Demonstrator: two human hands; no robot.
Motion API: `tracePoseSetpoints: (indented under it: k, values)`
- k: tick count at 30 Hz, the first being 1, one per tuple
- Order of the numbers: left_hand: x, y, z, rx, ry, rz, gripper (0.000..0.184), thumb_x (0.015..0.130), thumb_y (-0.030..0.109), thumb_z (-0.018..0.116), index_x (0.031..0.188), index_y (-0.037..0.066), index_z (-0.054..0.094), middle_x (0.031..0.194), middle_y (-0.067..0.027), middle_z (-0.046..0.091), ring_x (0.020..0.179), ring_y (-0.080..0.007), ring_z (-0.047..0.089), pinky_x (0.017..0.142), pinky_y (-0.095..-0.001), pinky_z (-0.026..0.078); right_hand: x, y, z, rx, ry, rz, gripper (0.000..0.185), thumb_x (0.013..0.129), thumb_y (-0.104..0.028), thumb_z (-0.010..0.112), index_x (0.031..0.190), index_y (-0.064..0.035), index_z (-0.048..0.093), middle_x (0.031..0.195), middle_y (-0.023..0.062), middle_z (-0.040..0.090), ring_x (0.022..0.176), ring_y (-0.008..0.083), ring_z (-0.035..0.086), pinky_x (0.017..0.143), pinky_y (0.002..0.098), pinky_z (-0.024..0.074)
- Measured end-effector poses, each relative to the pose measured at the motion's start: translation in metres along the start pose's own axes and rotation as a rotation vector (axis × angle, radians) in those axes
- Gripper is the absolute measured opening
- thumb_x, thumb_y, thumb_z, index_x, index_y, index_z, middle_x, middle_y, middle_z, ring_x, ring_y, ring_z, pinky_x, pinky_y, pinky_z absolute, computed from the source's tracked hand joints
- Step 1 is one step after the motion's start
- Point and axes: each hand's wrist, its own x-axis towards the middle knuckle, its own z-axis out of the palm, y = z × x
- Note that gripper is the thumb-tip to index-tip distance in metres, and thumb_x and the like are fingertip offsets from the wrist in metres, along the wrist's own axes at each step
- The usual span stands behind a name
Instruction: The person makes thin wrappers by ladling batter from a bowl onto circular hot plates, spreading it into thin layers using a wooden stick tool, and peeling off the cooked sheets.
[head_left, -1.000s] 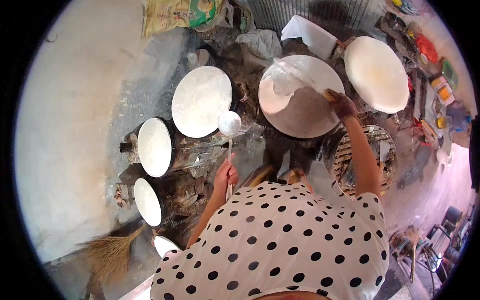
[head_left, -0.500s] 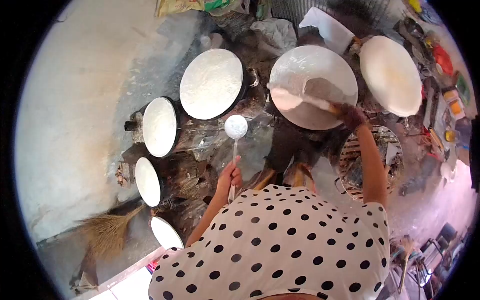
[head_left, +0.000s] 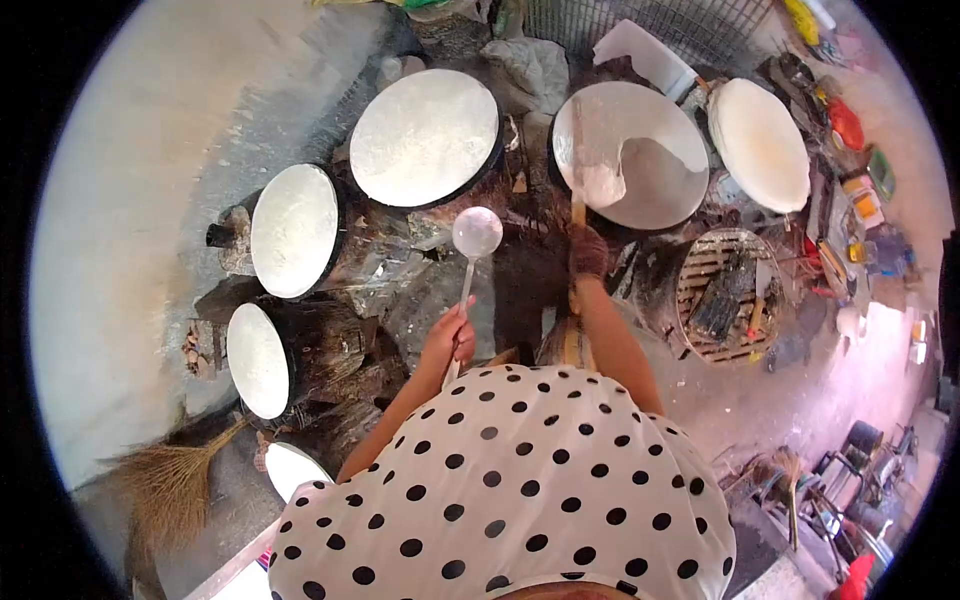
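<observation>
My left hand [head_left: 450,338] is closed round the handle of a ladle [head_left: 477,232], whose round bowl points away from me. On my right hand [head_left: 589,254] is a dark glove, and its fingers wrap a long wooden stick [head_left: 578,211]. The stick reaches over the left part of a round griddle [head_left: 657,188]. White batter [head_left: 603,180] coats part of this griddle, and a bare grey-brown patch shows at its lower right. Whether the stick touches the batter I cannot tell.
Several round pans of white batter curve along the left, such as the large pan [head_left: 425,138]. A pale round disc [head_left: 760,145] lies right of the griddle. Below it stands a round grate [head_left: 700,335] with a knife on it. A straw broom [head_left: 180,480] lies lower left.
My right hand has swept left with the stick, from the griddle's lower right to its left side. The batter's edge has changed shape. My left hand still holds the ladle; the view has shifted slightly.
</observation>
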Motion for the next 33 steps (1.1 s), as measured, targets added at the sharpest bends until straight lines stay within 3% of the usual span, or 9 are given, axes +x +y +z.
tracePoseSetpoints:
  k: [4, 6, 7, 14, 15, 25, 28, 31, 33]
  values:
    - [-0.021, 0.007, -0.033, 0.028, 0.007, -0.009, 0.043, 0.100, 0.023, 0.041, 0.141, 0.010, 0.036, 0.061, 0.0031, 0.038, 0.041, -0.0080, 0.034, 0.039, -0.0250, 0.032, -0.027, 0.006, 0.009, -0.019, 0.387, -0.052, 0.035, 0.091, -0.037, 0.053, 0.091, -0.0056, 0.068, 0.076, 0.0121, 0.068, 0.065, 0.0272, 0.065, 0.060, 0.0407, 0.0487]
    - [-0.030, 0.005, -0.056, -0.028, 0.006, -0.020, 0.043, 0.100, 0.023, 0.041, 0.141, 0.012, 0.037, 0.061, 0.0031, 0.038, 0.042, -0.0079, 0.034, 0.039, -0.0242, 0.030, -0.043, -0.010, -0.037, 0.515, 0.281, 0.436, 0.029, 0.090, -0.031, 0.058, 0.088, -0.0047, 0.070, 0.072, 0.0113, 0.068, 0.069, 0.0268, 0.066, 0.061, 0.0385, 0.0493]
    - [-0.035, 0.005, -0.064, -0.011, 0.024, -0.016, 0.042, 0.100, 0.022, 0.041, 0.141, 0.012, 0.037, 0.061, 0.0031, 0.037, 0.042, -0.0080, 0.034, 0.040, -0.0241, 0.030, -0.037, -0.015, -0.041, 0.573, 0.169, 0.579, 0.030, 0.091, -0.029, 0.057, 0.097, -0.0025, 0.069, 0.090, 0.0133, 0.070, 0.082, 0.0264, 0.067, 0.063, 0.0387, 0.0510]
    - [-0.056, 0.013, -0.089, 0.034, 0.064, 0.007, 0.041, 0.101, 0.023, 0.039, 0.141, 0.013, 0.038, 0.060, 0.0034, 0.038, 0.040, -0.0085, 0.033, 0.038, -0.0257, 0.030, -0.007, -0.054, 0.087, -0.162, 0.345, -0.108, 0.043, 0.095, -0.040, 0.047, 0.095, 0.0003, 0.064, 0.068, 0.0110, 0.063, 0.055, 0.0216, 0.057, 0.056, 0.0388, 0.0500]
    - [-0.055, 0.015, -0.088, 0.057, 0.040, 0.005, 0.040, 0.102, 0.023, 0.037, 0.141, 0.013, 0.037, 0.060, 0.0036, 0.038, 0.039, -0.0087, 0.034, 0.038, -0.0263, 0.030, -0.033, -0.077, 0.041, 0.161, 0.253, 0.096, 0.042, 0.096, -0.038, 0.047, 0.095, 0.0001, 0.064, 0.066, 0.0079, 0.062, 0.053, 0.0191, 0.056, 0.053, 0.0363, 0.0494]
    - [-0.039, 0.010, -0.086, -0.043, -0.033, 0.070, 0.038, 0.101, 0.021, 0.039, 0.138, 0.014, 0.042, 0.061, 0.0037, 0.040, 0.038, -0.0078, 0.036, 0.036, -0.0258, 0.034, -0.060, 0.068, -0.075, 0.174, 0.146, 0.194, 0.030, 0.096, -0.029, 0.048, 0.097, -0.0063, 0.067, 0.078, 0.0045, 0.066, 0.067, 0.0196, 0.062, 0.058, 0.0347, 0.0500]
    - [-0.035, 0.010, -0.077, -0.043, -0.049, 0.107, 0.039, 0.101, 0.020, 0.038, 0.139, 0.012, 0.040, 0.062, 0.0034, 0.040, 0.039, -0.0079, 0.037, 0.036, -0.0258, 0.035, -0.040, 0.058, -0.082, 0.093, 0.114, 0.173, 0.028, 0.095, -0.029, 0.049, 0.098, -0.0080, 0.068, 0.081, 0.0057, 0.067, 0.072, 0.0216, 0.064, 0.061, 0.0368, 0.0507]
    - [-0.028, 0.005, -0.058, -0.048, -0.028, 0.091, 0.040, 0.101, 0.020, 0.037, 0.139, 0.010, 0.038, 0.063, 0.0034, 0.040, 0.039, -0.0079, 0.036, 0.037, -0.0258, 0.035, -0.019, 0.041, -0.042, -0.428, 0.198, -0.116, 0.028, 0.095, -0.029, 0.050, 0.100, -0.0097, 0.068, 0.084, 0.0068, 0.068, 0.077, 0.0236, 0.066, 0.064, 0.0389, 0.0514]
    - [-0.022, 0.004, -0.044, -0.034, 0.005, 0.074, 0.040, 0.101, 0.021, 0.037, 0.140, 0.009, 0.038, 0.062, 0.0035, 0.039, 0.039, -0.0079, 0.036, 0.037, -0.0258, 0.035, -0.026, 0.038, -0.028, -0.105, 0.030, 0.056, 0.028, 0.093, -0.031, 0.052, 0.103, -0.0110, 0.069, 0.091, 0.0096, 0.068, 0.081, 0.0265, 0.066, 0.068, 0.0415, 0.0512]
